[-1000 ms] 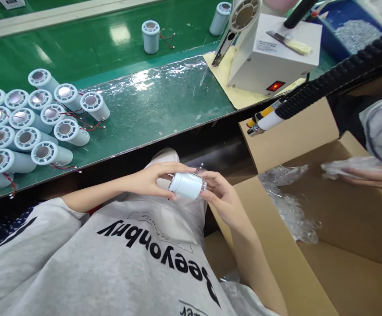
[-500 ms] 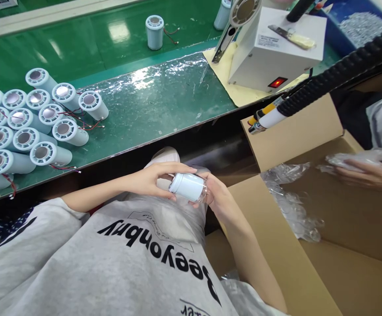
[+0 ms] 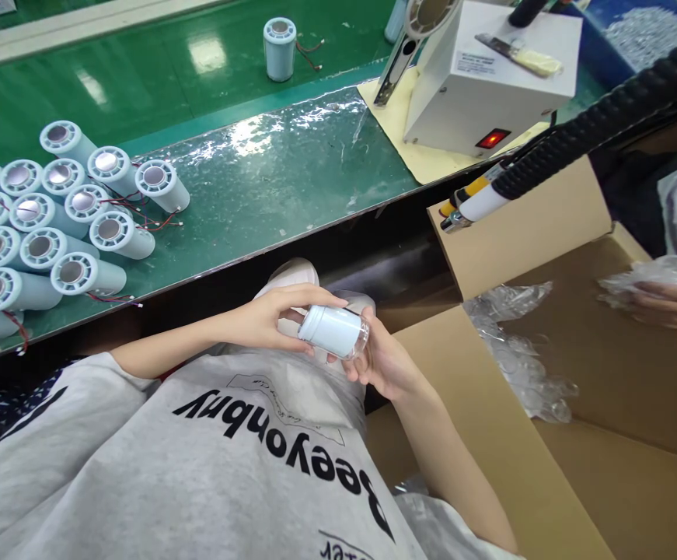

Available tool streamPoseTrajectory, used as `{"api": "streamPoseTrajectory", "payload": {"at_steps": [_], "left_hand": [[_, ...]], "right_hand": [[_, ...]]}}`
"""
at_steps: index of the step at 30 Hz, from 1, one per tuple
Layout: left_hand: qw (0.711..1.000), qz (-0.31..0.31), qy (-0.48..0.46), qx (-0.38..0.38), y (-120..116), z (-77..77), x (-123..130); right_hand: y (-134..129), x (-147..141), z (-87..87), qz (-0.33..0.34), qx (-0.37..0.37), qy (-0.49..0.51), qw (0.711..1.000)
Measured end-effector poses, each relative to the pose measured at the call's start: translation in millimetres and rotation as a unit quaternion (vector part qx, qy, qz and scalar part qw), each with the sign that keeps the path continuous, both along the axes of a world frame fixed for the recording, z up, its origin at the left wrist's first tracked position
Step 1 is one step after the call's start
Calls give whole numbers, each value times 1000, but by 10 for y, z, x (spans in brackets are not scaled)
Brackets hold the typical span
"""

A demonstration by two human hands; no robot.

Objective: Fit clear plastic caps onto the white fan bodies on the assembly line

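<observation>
A light-blue cylinder (image 3: 332, 330) lies tilted above my lap, with a clear plastic cap (image 3: 364, 339) around its right end. My left hand (image 3: 277, 317) is closed around the cylinder's left end, thumb below and fingers above. At the capped end, my right hand (image 3: 388, 358) has its thumb and curled fingers against the plastic. On the bench to the left stand several similar light-blue cylinders (image 3: 102, 276), with round metallic discs in their slotted tops and thin red and dark wires with small white plugs.
Beyond the green bench (image 3: 268, 179), a single cylinder (image 3: 280, 54) stands on a green belt. A white box-shaped device (image 3: 490, 85) with a lit red switch sits at right. Below hangs a black hose (image 3: 594, 124). A cardboard box (image 3: 623, 389) holds clear plastic pieces (image 3: 518, 358); another person's hand (image 3: 673, 307) grasps more.
My right hand has shifted slightly at the capped end, its fingers now lower. My left hand and the cylinder barely move. The other person's hand has moved right with the clear plastic.
</observation>
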State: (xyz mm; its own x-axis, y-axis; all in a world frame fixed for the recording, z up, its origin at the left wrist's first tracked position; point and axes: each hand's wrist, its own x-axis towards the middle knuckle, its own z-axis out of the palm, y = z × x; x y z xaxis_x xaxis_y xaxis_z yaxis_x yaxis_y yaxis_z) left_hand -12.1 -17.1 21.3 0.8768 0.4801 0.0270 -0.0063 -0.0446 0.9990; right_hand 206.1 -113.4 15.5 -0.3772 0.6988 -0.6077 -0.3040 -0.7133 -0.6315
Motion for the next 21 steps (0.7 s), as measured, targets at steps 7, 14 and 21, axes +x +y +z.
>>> {"api": "streamPoseTrajectory", "payload": {"at_steps": [7,14,21], "left_hand": [[994,52,61,-76,-53,99,-9],[998,9,45,-52,5,93,-31],[994,-29,27,-100,-1,66,-31]], "right_hand": [[-118,51,-129,-77,373,-220,898],[-169,126,-115,-54,529,-307,789],[-219,88,20,-83,283,-237,926]]}}
